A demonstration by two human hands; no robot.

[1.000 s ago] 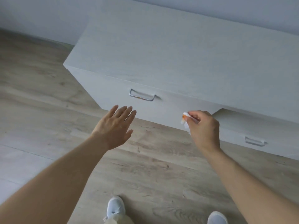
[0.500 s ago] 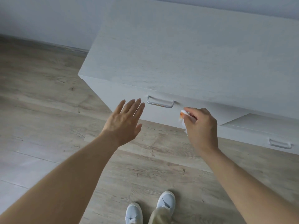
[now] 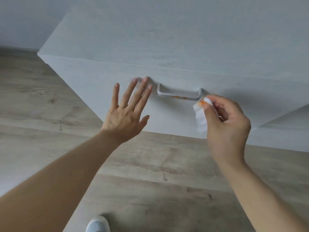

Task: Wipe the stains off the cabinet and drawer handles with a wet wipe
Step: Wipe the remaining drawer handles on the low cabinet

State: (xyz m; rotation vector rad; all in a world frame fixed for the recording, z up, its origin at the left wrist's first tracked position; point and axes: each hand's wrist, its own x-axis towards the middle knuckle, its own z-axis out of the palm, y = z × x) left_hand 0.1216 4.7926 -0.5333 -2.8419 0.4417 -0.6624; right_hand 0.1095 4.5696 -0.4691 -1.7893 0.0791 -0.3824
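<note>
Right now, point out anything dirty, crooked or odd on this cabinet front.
Orange stains smear the lower bar of the silver metal drawer handle. The white wet wipe pinched in the right hand carries an orange smear too. Nothing looks crooked.

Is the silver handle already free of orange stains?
No: orange marks still line the lower bar of the silver handle, just left of the wet wipe.

Both forearms are bare to the frame edge; no sleeve, watch, bracelet or glove visible. Left hand (image 3: 124, 118): no rings on the fingers (image 3: 133, 93), nails short and unpainted. Right hand (image 3: 228, 126): no rings visible, thumbnail short and plain. One shoe (image 3: 97, 224) visible at the bottom edge: white, rounded toe. Nothing else of clothing is in view.
</note>
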